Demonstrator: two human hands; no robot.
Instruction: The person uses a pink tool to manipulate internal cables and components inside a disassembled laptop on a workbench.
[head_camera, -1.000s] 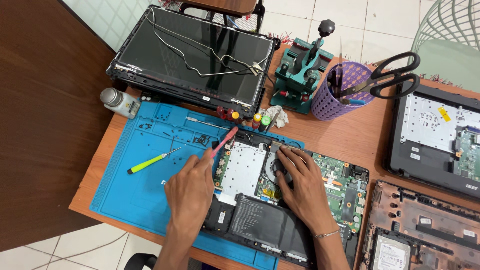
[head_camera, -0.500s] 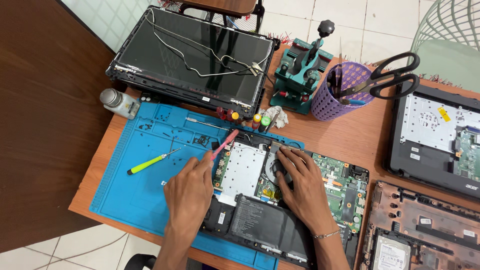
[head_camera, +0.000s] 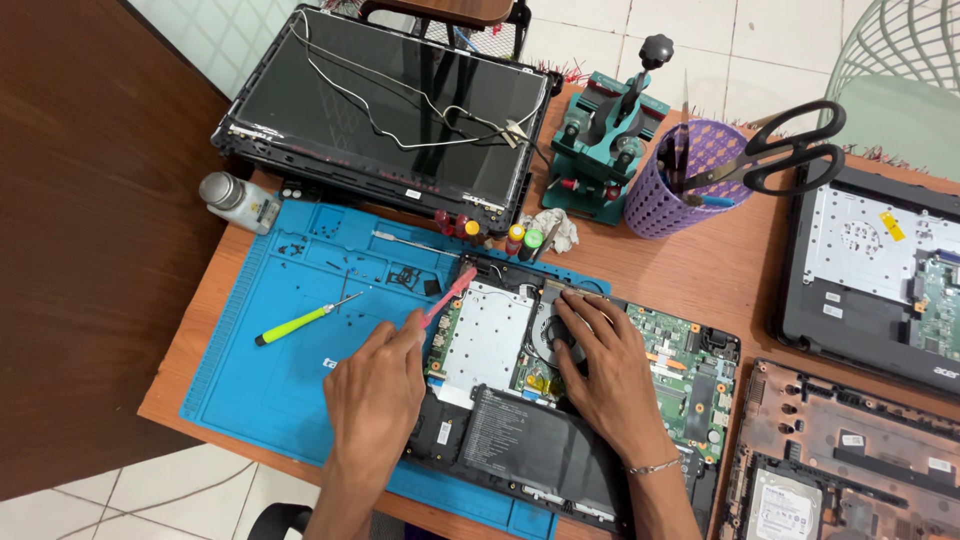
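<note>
Basically, left hand (head_camera: 372, 392) pinches a slim pink plastic pry tool (head_camera: 448, 296), tip at the opened black laptop base (head_camera: 590, 400) on the blue silicone mat (head_camera: 260, 380); right hand (head_camera: 610, 375) lies flat, fingers spread, steadying the fan area.

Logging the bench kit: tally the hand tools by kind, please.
Pink-handled tool in left hand: 1
Green-handled screwdriver on blue mat: 1
Thin metal-shaft tool on mat: 1
Black scissors in purple cup: 1
Total: 4
</note>
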